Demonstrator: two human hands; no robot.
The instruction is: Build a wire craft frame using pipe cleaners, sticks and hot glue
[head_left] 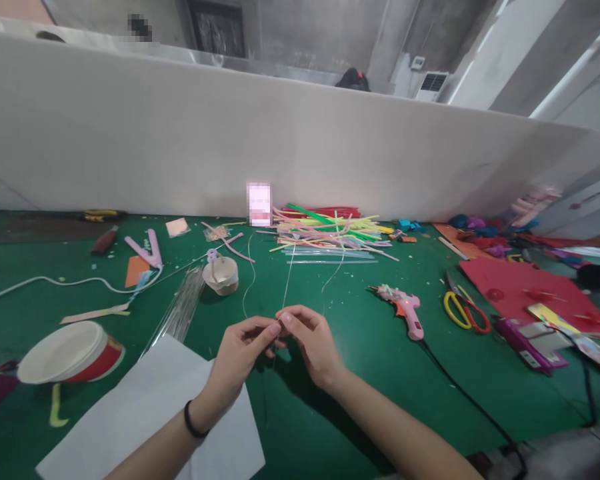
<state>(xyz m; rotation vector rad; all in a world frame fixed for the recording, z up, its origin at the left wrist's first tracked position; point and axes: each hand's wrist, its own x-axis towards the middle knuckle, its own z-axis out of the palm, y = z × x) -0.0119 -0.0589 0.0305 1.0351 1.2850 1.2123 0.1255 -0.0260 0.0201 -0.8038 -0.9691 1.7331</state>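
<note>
Both my hands meet over the green table, near its middle. My left hand pinches a thin pale wire between thumb and forefinger. My right hand pinches the same wire right beside it, fingertips touching. Thin wire strands run from the pinch away toward a pile of coloured straws. A black band circles my left wrist.
A white sheet lies under my left forearm. A paper cup lies on its side at left. A small paper basket, pink glue gun with black cord, yellow-red scissors and red foam sheet surround the hands.
</note>
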